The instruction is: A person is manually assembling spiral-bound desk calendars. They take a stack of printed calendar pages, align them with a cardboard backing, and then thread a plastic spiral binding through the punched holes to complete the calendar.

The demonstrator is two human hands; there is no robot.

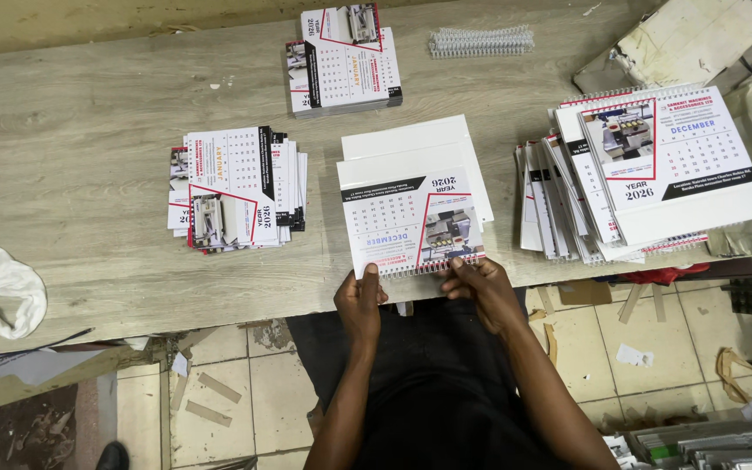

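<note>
while both hands' fingers (456, 265) pinch its near bound edge, the calendar (411, 224) lies crosswise just beyond your left hand (360, 300) and right hand (483, 292).

A small print-finishing workshop. Calendar stacks (235, 187) cover the wooden table (89, 130), binding coils (480, 40) at 12 o'clock. Card offcuts (209, 400) litter the tiled floor (620, 348).

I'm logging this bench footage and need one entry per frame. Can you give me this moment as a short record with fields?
Setting: grey wood-grain table, tiled floor below
Left hand: grips near-edge corner of the white spiral-bound desk calendar
Right hand: fingers on the calendar's wire binding at the near edge
Under the calendar: white card sheets
Left: loose stack of printed calendar pages
Far side: second page stack; bundle of white wire binding coils
Right: pile of finished bound calendars
Far left: crumpled white cloth
</note>
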